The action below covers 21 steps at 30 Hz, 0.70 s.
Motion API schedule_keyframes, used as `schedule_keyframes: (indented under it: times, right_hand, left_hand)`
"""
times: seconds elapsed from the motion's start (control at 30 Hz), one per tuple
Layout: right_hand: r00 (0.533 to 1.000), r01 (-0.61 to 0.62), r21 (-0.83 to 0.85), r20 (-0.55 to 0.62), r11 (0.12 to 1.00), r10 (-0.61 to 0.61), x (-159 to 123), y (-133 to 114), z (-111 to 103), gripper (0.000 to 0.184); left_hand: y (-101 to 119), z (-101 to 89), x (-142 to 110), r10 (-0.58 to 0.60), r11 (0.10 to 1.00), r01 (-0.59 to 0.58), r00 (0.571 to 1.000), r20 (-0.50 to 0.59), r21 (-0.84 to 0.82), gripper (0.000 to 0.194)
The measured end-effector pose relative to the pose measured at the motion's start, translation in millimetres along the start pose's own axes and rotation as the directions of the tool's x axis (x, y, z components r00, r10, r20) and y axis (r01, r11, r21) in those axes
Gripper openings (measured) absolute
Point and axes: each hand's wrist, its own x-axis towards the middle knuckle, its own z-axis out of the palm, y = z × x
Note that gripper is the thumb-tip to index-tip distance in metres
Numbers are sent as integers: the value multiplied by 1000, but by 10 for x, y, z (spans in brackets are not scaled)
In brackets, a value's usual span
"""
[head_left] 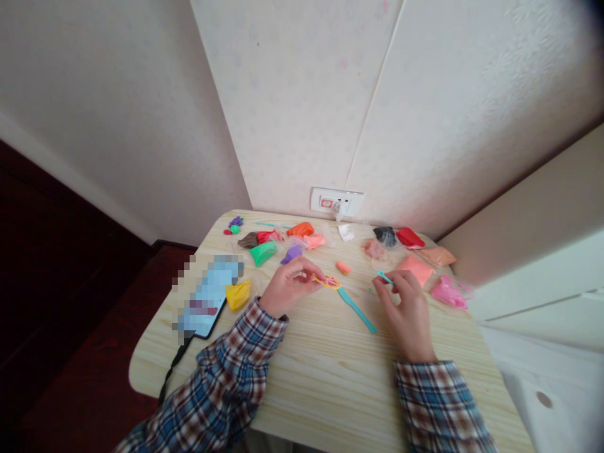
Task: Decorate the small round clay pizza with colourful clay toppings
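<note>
Pinching a yellow-rimmed piece (331, 282) just beyond the turquoise knife (357, 311): the left hand (290, 286).
Right of the knife, the right hand (409, 308) pinches a turquoise stick (384, 277), partly hidden in its grip; left of the knife, a phone (210, 299) is mostly pixelated.

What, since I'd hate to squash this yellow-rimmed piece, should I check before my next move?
1. Piece gripped: ok, the left hand pinches it by one side.
2. Tool in hand: ok, the right hand holds it in its fingers.
3. Tool apart from the piece: ok, there is a clear gap between them.
4. Space between the hands free: not ok, the knife lies there on the table, one end by the piece.
5. Piece off the knife: cannot tell, they overlap or nearly meet in this view.
6. Pink middle stuck fast to the yellow rim: cannot tell, too small to see.
</note>
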Motion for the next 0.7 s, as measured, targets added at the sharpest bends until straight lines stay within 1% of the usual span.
schedule_keyframes:
  times: [0.07,0.17,0.27,0.37,0.5,0.6,0.67,0.7]
  right_hand:
    - [999,1,97,50,995,-6,-6,-96,1,21]
    - [982,-10,258,183,966,-39,-25,-227,21,24]
    - [959,-55,382,277,923,-58,-32,-301,40,24]
    - [945,-113,480,324,870,-55,-21,-330,26,25]
    - [934,-178,558,355,810,-40,-9,-352,-28,24]
    - [923,-204,577,382,791,-40,-5,-375,-48,22]
    - [915,-213,571,401,793,-43,-3,-396,-44,22]
    - [912,-216,563,409,798,-42,-3,-407,-39,22]
  left_hand:
    - [7,20,-10,10,999,-12,999,37,41,19]
    - [5,63,-29,27,996,-35,994,102,84,20]
    - [-21,94,-40,56,995,-67,989,140,74,22]
    - [-44,107,-44,82,995,-89,986,148,45,21]
    - [-36,125,-51,109,994,-113,983,147,16,16]
    - [-22,143,-60,122,992,-125,978,168,4,13]
    - [-17,149,-64,104,995,-103,977,185,-11,13]
    - [-14,149,-64,77,997,-73,980,184,-26,15]
